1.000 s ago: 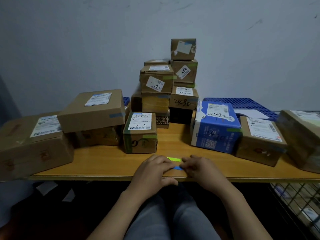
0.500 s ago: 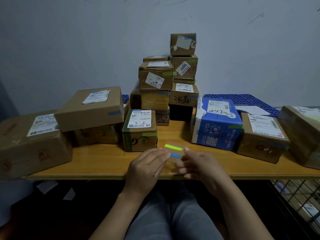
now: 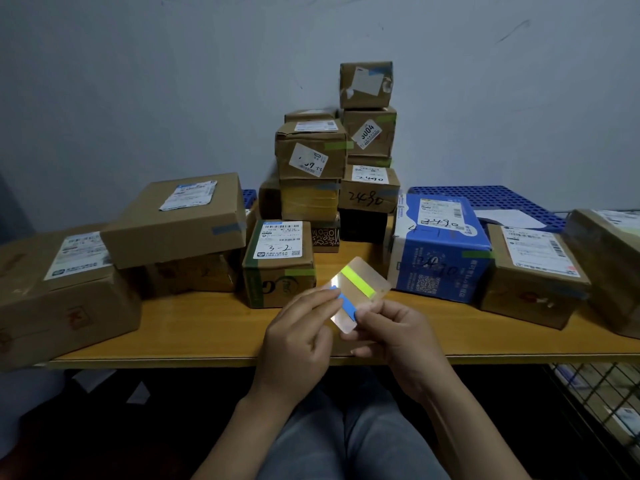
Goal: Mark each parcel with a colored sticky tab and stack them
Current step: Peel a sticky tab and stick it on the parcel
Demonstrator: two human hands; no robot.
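Note:
A clear plastic sheet of sticky tabs (image 3: 367, 282) is raised above the front of the wooden table (image 3: 207, 327). It carries a yellow-green tab strip (image 3: 358, 281) and a blue tab strip (image 3: 346, 304). My right hand (image 3: 398, 337) pinches the sheet's lower edge. My left hand (image 3: 298, 337) pinches the left end of the blue strip. Cardboard parcels surround the hands: a small one marked 3-2 (image 3: 278, 265) just behind, a blue printed box (image 3: 438, 251) to the right, and a tall stack (image 3: 343, 157) against the wall.
Larger brown boxes (image 3: 173, 220) sit stacked at the left, with more parcels (image 3: 533, 275) at the right edge. A blue perforated tray (image 3: 491, 199) lies at the back right. A wire rack (image 3: 595, 403) stands below the table on the right.
Both hands have lifted the tab sheet from the table's front edge into the air. My left fingers have closed on the blue strip's end.

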